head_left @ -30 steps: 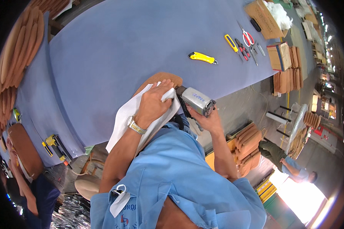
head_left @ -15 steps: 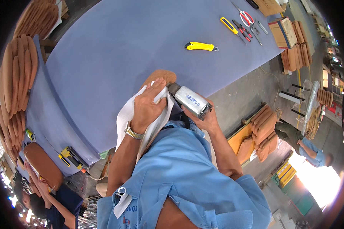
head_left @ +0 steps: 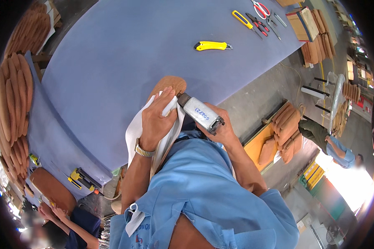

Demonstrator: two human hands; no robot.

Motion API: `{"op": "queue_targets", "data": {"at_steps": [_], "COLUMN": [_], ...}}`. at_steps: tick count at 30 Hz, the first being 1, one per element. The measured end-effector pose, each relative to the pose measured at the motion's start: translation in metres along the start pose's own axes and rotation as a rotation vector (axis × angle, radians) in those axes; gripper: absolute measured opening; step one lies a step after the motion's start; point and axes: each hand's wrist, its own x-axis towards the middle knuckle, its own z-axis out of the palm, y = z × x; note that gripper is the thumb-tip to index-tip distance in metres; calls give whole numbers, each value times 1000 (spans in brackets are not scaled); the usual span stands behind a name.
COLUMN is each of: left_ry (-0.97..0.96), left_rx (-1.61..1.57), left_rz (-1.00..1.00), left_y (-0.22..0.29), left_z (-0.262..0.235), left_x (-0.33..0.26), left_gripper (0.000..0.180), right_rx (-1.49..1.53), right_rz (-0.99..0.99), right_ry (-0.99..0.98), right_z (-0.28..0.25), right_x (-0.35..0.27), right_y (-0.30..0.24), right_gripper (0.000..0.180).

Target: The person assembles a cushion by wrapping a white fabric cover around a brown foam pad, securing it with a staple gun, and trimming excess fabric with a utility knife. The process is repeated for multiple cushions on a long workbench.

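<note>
My left hand (head_left: 156, 122), with a metal watch at its wrist, presses folded white fabric (head_left: 134, 128) against a brown, rounded padded piece (head_left: 173, 82). Its fingers point away from me and the thumb lies on the fabric. In my right hand (head_left: 221, 132) is a silver staple gun (head_left: 200, 113), gripped from beneath, its handle mostly hidden. The gun's dark nose meets the edge of the brown piece, just right of my left fingertips. The piece extends toward my body under the fabric, near the blue table's edge.
On the blue table (head_left: 112, 54) lie a yellow utility knife (head_left: 213, 45), a yellow-handled screwdriver (head_left: 242, 18), pliers (head_left: 257, 25) and red-handled scissors (head_left: 262, 9). Brown pads (head_left: 13, 91) are stacked at left. A co-worker's hands (head_left: 53, 212) are at lower left; another person (head_left: 340, 151) stands at right.
The view has shifted slightly, so the table tools appear higher. Both hands keep their hold, and the staple gun's nose stays at the brown piece's edge.
</note>
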Motion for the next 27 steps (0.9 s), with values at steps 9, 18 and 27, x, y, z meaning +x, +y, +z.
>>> {"op": "queue_targets", "data": {"at_steps": [9,18,27], "left_ry": [1,58,77], "left_rx": [-40,-133,-155], "left_rz": [-25,-50,-47], "left_y": [-2,-12,-13], "left_z": [-4,-12,-17], "left_x": [3,12,15], "left_gripper": [46,46,45], "right_rx": [118,-8,-94], "right_rz": [-16,133,170], "right_ry": [-35,-160,-232], "right_z": [-11,-8,-13], "right_x": [19,45,66], "right_y": [-3,-27,-46], "right_gripper": [37,31,29]}}
